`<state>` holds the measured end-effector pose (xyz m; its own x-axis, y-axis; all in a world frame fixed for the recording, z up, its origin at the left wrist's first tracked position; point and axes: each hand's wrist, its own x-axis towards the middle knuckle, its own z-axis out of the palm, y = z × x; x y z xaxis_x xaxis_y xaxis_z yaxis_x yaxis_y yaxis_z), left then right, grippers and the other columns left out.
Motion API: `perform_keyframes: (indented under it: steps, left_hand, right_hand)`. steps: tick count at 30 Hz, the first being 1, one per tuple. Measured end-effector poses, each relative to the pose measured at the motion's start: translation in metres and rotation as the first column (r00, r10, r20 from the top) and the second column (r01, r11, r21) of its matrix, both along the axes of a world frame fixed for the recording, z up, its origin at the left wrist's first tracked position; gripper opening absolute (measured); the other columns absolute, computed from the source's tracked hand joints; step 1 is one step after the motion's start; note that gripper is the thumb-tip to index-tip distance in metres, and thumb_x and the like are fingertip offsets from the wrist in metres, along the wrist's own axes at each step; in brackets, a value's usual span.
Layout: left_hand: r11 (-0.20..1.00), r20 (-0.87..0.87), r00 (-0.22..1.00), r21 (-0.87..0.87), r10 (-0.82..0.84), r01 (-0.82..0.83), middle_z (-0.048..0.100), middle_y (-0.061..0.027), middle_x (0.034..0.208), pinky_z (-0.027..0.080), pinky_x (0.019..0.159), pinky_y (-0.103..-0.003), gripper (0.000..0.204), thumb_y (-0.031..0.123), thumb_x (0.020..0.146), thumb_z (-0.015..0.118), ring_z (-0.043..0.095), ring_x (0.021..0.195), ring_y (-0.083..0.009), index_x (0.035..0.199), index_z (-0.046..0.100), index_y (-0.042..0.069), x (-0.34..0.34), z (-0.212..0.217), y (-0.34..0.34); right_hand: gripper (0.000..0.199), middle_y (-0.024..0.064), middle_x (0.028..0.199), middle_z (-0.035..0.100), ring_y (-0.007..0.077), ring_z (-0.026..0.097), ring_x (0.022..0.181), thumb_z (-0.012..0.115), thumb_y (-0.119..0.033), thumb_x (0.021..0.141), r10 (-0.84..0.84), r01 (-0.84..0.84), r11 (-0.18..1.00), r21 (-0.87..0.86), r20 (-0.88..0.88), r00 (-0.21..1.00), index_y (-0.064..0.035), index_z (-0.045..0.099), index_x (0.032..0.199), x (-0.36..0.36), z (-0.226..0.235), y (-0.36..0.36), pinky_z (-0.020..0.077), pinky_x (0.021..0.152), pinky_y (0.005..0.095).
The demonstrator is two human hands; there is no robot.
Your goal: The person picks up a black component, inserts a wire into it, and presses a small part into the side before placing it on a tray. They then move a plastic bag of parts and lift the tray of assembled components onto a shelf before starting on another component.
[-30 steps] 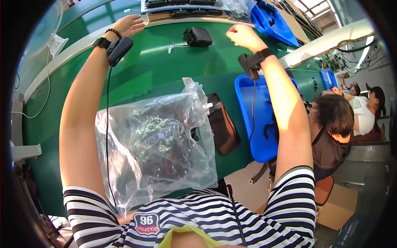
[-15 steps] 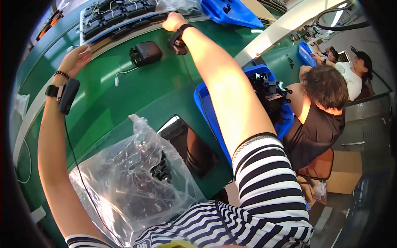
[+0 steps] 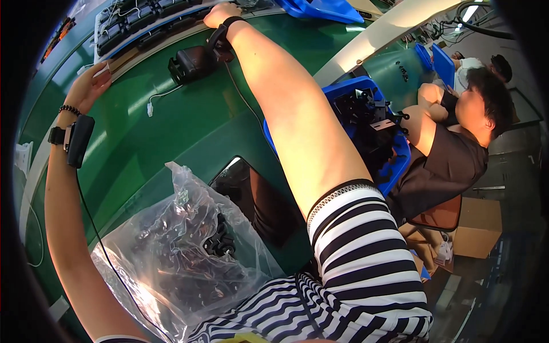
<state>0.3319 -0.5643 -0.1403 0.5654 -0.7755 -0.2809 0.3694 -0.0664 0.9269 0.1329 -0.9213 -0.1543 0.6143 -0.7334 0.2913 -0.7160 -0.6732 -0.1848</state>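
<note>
A pale-rimmed tray [image 3: 96,43] at the far left carries rows of black devices [image 3: 128,26] with white cables. My left hand [image 3: 88,86] is closed at its near left corner, a bit of white edge showing between thumb and fingers. Far ahead, my right hand [image 3: 222,14] is curled over the tray's near right end, its fingertips partly hidden. Just below my right wrist lies a boxy black device [image 3: 191,63] with a short white cable and plug [image 3: 150,108]. Each wrist wears a strapped black unit with a thin cable.
Near me on the green table [image 3: 131,137] lie a clear plastic bag [image 3: 166,251] with black parts and a dark tablet-like slab [image 3: 257,197]. Under my right arm stands a blue bin [image 3: 394,183] of black parts. A co-worker [image 3: 452,154] sits at right. A pale post [image 3: 372,48] slants across.
The view has shifted, so the tray, device and both my hands appear farther left. My right hand still touches the tray's end. The co-worker at right has turned and moved an arm.
</note>
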Motion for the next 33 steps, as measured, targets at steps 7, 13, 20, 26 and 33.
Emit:
perform_keyframes:
  steps: [7, 13, 20, 26, 33]
  left_hand:
    - [0.997, -0.024, 0.997, 0.037, 0.073, -0.072, 0.059, -0.0182, 0.130, 0.054, 0.102, -0.034, 0.043, 0.023, 0.100, 0.066, 0.059, 0.121, -0.0252, 0.135, 0.057, 0.000, 0.026, -0.016, 0.032]
    - [0.999, -0.038, 0.998, 0.028, 0.045, -0.044, 0.059, -0.0161, 0.129, 0.054, 0.102, -0.033, 0.041, 0.024, 0.100, 0.065, 0.058, 0.121, -0.0232, 0.134, 0.059, 0.002, 0.020, -0.015, 0.006]
    - [0.992, 0.086, 0.996, 0.124, 0.021, -0.032, 0.061, -0.0096, 0.130, 0.053, 0.098, -0.030, 0.043, 0.029, 0.100, 0.066, 0.059, 0.118, -0.0175, 0.135, 0.060, 0.004, 0.046, -0.026, 0.024]
    - [0.993, 0.263, 0.963, 0.114, -0.053, 0.023, 0.065, -0.0036, 0.116, 0.054, 0.092, -0.029, 0.042, 0.033, 0.098, 0.068, 0.060, 0.103, -0.0136, 0.129, 0.063, 0.004, 0.092, -0.045, 0.033]
    - [0.994, 0.174, 0.983, 0.086, 0.052, -0.067, 0.064, -0.0035, 0.118, 0.051, 0.095, -0.028, 0.041, 0.032, 0.097, 0.069, 0.059, 0.101, -0.0128, 0.129, 0.064, 0.006, 0.193, -0.066, 0.059]
  right_hand:
    - [0.038, 0.0241, 0.124, 0.068, 0.0391, 0.062, 0.122, 0.057, -0.029, 0.087, 0.022, -0.045, 0.979, 0.201, 0.118, 0.993, -0.0094, 0.076, 0.113, -0.002, -0.004, 0.021, 0.0475, 0.106, 0.0425]
    - [0.042, 0.0265, 0.126, 0.066, 0.0413, 0.064, 0.118, 0.056, -0.030, 0.088, -0.450, 0.427, 0.881, -0.202, -0.081, 0.889, 0.0002, 0.073, 0.112, 0.014, 0.006, 0.039, 0.0507, 0.101, 0.0456]
    - [0.041, 0.0322, 0.124, 0.063, 0.0386, 0.067, 0.110, 0.058, -0.029, 0.091, -0.237, -0.485, 0.475, 0.734, 0.637, 0.733, 0.0026, 0.070, 0.114, -0.007, 0.009, 0.014, 0.0566, 0.088, 0.0445]
    - [0.028, 0.0318, 0.110, 0.067, 0.0382, 0.071, 0.095, 0.062, -0.020, 0.090, 0.139, -0.170, 0.980, 0.099, 0.260, 0.955, 0.0031, 0.072, 0.104, 0.015, -0.003, 0.002, 0.0582, 0.079, 0.0433]
    - [0.024, 0.0279, 0.102, 0.070, 0.0396, 0.071, 0.092, 0.063, -0.019, 0.089, 0.490, -0.529, 0.807, -0.261, -0.205, 0.848, 0.0013, 0.074, 0.097, 0.036, -0.003, -0.022, 0.0577, 0.080, 0.0442]
